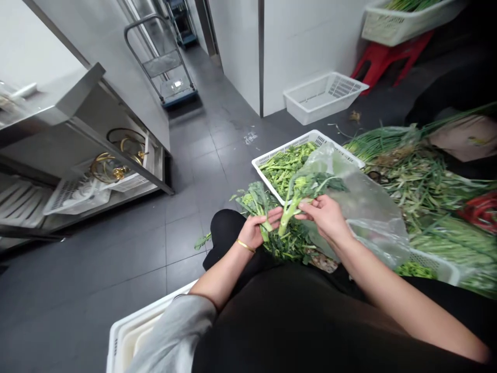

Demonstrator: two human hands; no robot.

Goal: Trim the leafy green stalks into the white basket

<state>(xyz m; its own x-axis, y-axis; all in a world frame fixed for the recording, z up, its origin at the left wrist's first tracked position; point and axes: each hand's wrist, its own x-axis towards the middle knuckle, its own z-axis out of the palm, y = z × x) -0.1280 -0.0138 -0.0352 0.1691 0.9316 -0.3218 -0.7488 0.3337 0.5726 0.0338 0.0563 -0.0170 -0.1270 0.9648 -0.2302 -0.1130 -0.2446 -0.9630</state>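
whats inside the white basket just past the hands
The white plastic basket holds trimmed leafy green stalks. A clear plastic bag covers its right part, so whatever lies under the bag can't be made out.

Thin gold bangle [245, 246] on left wrist [233, 260], grey sleeve [174, 331], black garment [283, 321]

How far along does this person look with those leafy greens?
Partway, it seems. Done: a white plastic basket holds a layer of green shoots. In hand: the left hand grips a leafy stem while the right hand holds a thick stalk. Left: a loose bunch of leafy greens lies on the lap, and a heap of green onions lies to the right.
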